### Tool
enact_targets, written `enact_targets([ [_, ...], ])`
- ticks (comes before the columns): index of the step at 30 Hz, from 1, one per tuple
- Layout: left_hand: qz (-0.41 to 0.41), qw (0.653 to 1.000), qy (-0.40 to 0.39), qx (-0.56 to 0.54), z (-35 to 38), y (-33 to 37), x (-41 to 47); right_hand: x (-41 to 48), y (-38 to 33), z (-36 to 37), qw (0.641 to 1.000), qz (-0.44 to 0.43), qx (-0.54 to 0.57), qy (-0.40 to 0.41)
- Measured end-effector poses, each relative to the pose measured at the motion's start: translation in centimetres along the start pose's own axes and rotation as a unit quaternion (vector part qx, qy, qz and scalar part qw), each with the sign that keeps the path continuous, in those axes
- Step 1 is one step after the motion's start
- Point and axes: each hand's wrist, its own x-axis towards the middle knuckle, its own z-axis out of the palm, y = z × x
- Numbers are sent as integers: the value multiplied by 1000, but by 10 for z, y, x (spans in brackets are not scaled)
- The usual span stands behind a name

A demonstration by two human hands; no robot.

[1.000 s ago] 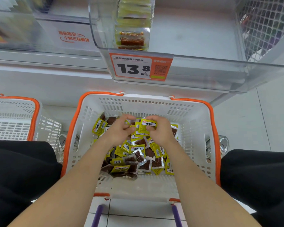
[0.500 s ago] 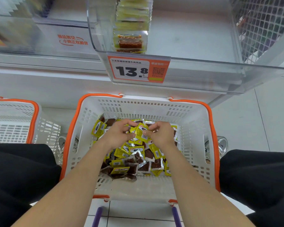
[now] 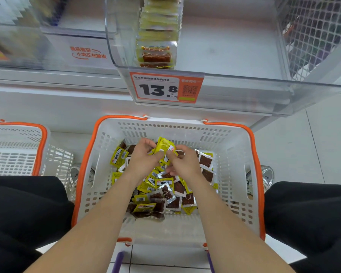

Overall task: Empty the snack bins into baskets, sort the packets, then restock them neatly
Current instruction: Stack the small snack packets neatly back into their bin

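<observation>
1. Pale floor tiles [image 3: 313, 154] lie under the white slotted plastic basket with the orange rim [image 3: 185, 131], which sits between your knees in black trousers [image 3: 24, 209].
2. Inside that basket, from its middle to its far wall, a loose heap of small yellow-and-clear snack packets [image 3: 165, 196] with brown contents lies in no order.
3. Your left hand [image 3: 144, 160] is over the far part of the heap, its fingers curled and pinching a small bunch of yellow packets [image 3: 164, 147] lifted clear of the rest.
4. Your right hand [image 3: 183, 164] grips the same bunch from the other side, with thumb and fingers closed on it. The two hands touch.
5. Above the basket's far wall a clear plastic snack bin [image 3: 234, 91] juts from the shelf, carrying an orange-and-white price tag [image 3: 165, 88] that reads 13.8.
6. A tidy row of yellow packets [image 3: 158, 36] stands in the bin, straight above the tag.
7. Left of the basket, just apart from it, sits a second white basket with an orange rim [image 3: 18, 146].
8. Two purple bars [image 3: 117, 261] show past the basket's near wall.
</observation>
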Motion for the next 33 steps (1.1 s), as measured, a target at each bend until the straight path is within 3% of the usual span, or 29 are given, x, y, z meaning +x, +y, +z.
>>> enact_targets([
  [3,-25,1000,-8,-1,-6,-2,2,-1,-3,-2,1000,2,-12,17],
  [6,-58,995,-78,-8,-12,0,1,-3,-9,-7,991,95,79,-58],
  [8,-63,992,-108,28,-15,0,1,-2,-6,-10,990,85,70,-88],
  [14,-47,981,-151,115,-17,8,0,1,2,-16,994,54,83,-52],
  [18,-48,976,-141,155,-17,9,-1,2,1,-17,998,-2,54,-35],
  [24,-60,975,-158,141,-13,12,-5,-3,-4,-16,997,-38,53,33],
  [28,-82,975,-153,136,-10,15,-9,-4,-5,-21,991,-108,29,73],
  [33,-93,994,-51,19,-10,11,-9,-7,1,-16,954,-242,-161,70],
])
